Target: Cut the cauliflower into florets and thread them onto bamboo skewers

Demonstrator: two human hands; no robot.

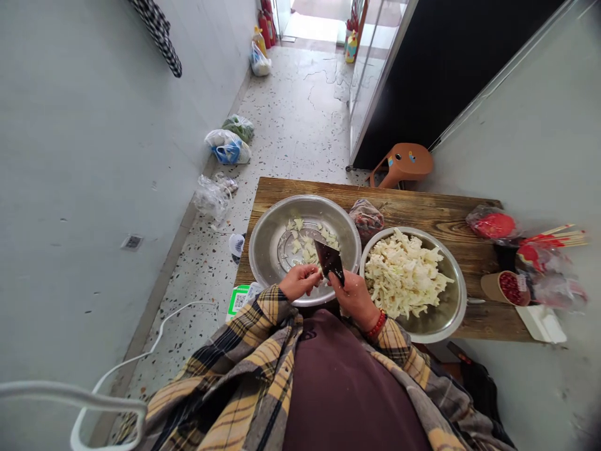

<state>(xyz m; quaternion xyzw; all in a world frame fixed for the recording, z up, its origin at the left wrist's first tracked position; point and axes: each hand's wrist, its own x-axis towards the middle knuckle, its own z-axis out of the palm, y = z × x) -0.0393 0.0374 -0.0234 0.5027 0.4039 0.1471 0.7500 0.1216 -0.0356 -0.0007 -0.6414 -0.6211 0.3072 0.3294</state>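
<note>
Head view: mid-frame, the right hand's (354, 295) fingers wrap the knife (330, 258) over a metal bowl (258, 250); the left hand's (301, 281) fingers curl closed beside it, contents unclear. The knife looks stiff, probably weighty, sharp-edged; best gripped by its handle.

Apparently a small food shop or eatery;
a green-framed QR-code card (240, 300) sits at the edge of the plank table (422, 210); steel basins (265, 244) hold cut pale vegetable (406, 272); red fire extinguishers (265, 28) stand by the bright entrance (314, 26).
</note>
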